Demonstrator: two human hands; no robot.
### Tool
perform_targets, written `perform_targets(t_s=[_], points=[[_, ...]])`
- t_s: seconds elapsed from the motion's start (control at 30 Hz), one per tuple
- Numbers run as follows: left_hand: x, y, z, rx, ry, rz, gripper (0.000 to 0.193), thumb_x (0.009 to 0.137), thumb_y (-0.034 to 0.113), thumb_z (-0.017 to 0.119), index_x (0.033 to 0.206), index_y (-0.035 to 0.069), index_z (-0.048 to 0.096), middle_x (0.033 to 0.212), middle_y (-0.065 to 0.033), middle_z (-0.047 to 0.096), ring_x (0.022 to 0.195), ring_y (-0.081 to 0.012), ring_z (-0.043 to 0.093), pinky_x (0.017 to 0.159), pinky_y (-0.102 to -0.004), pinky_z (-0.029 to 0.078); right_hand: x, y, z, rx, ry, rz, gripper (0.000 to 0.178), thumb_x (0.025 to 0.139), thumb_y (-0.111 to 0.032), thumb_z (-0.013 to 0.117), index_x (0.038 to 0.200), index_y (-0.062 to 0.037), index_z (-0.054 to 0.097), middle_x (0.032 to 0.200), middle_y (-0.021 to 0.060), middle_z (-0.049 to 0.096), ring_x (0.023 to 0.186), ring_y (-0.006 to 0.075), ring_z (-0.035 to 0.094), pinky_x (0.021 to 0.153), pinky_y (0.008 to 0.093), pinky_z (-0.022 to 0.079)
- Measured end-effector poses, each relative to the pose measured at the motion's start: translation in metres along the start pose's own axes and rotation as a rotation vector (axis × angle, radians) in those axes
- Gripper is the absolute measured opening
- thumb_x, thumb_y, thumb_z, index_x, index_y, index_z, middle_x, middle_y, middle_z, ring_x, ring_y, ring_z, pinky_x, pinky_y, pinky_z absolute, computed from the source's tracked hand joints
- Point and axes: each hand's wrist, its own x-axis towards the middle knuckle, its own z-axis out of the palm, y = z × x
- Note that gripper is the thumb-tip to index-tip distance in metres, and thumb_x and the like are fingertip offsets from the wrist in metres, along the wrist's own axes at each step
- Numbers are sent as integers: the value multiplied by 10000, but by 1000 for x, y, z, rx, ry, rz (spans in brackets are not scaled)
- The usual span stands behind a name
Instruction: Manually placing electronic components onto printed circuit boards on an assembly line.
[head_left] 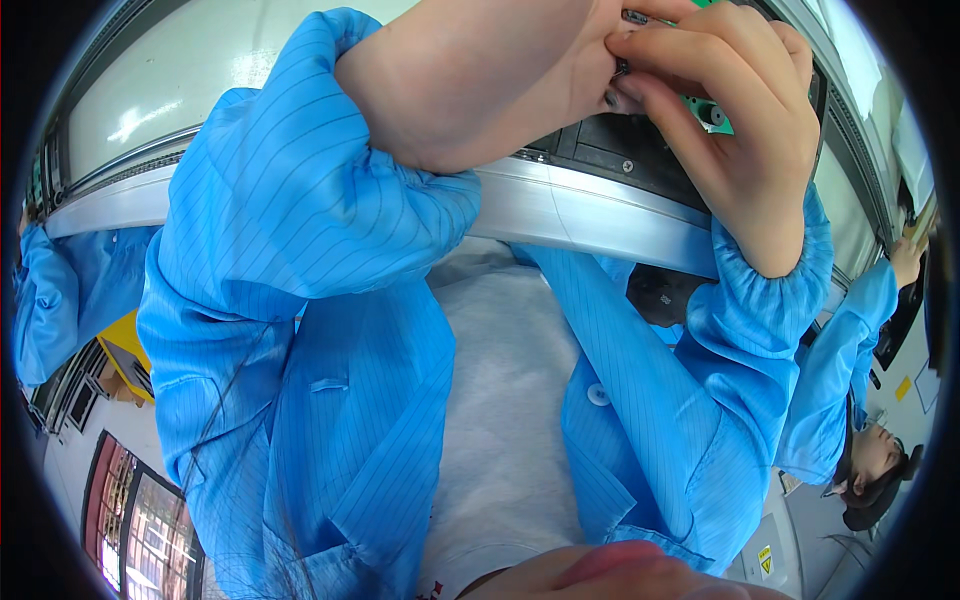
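My right hand (745,85) is closed, thumb and index finger pinched on a small dark part (621,68). Against these fingertips lies my left hand (575,70), which comes in from the left. It looks closed, but its fingers are largely hidden and cut off by the upper edge, so what it holds cannot be made out. Under and behind my right fingers shows a green circuit board (712,112) with a round black component. The board lies by a black fixture (625,150) with screws, and both hands are over it.
A silver metal rail (590,215) runs between my body and the fixture. Beyond my left arm stretches a pale work surface (180,80). A co-worker in blue (840,370) is at the right, another blue sleeve (50,300) at the left. A yellow box (128,355) stands lower left.
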Motion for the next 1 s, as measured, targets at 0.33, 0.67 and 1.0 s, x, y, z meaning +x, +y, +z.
perform_targets(t_s=[0.33,0.67,1.0], points=[[-1,12,16,361,336,-111,354,1061,331,517,1110,-8,606,933,-59,595,782,-125,565,687,-262,476,-2,10,-29,180,24,151,192,832,54,783,1013,19,733,855,55,644,698,135,494,617,262,366],[-6,14,9,680,291,91,172,1023,199,607,1010,30,636,779,51,561,661,-18,478,574,-189,389,5,-1,-14,244,102,321,139,773,-46,796,861,-15,693,773,53,603,675,143,510,609,260,386],[-9,19,12,556,274,5,224,1020,264,647,1045,41,645,760,51,550,646,-24,453,548,-194,365,-8,12,-23,397,63,222,124,936,47,684,1059,54,669,953,71,640,776,104,479,688,226,367]])
